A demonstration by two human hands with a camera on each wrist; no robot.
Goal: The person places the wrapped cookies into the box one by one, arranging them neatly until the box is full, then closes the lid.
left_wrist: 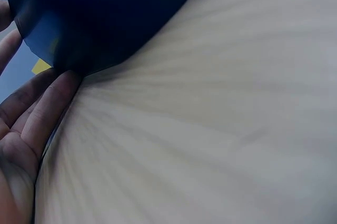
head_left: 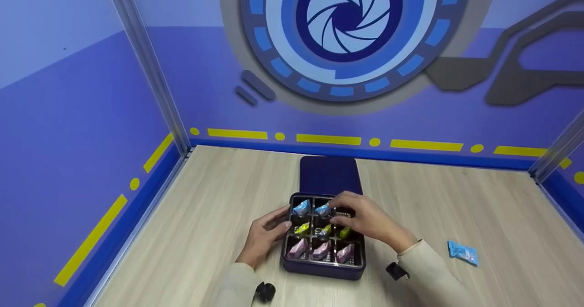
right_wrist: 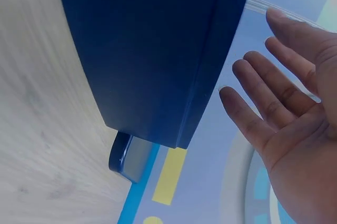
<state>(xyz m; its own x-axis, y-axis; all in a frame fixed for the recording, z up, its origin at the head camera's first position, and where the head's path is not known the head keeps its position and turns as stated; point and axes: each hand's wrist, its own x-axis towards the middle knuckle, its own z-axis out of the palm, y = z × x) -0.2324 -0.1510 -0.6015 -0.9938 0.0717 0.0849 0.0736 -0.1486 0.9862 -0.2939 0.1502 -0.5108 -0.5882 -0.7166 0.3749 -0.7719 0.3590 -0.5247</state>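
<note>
A dark blue box with a divided tray stands on the table. Its near row holds pink wrapped sweets, the middle row yellow-green sweets. Two blue wrapped sweets lie in the far row's left and middle compartments. My left hand rests along the box's left side, thumb at the rim, fingers fairly straight against the wall. Over the box's far right part is my right hand, thumb and forefinger apart, nothing between them. It partly hides the far right compartment; its fingertips are close to the middle blue sweet.
Behind the box lies a dark blue lid on the table. One loose blue wrapped sweet is on the table to the right, beyond the right forearm. Printed panels enclose the table at the back and sides.
</note>
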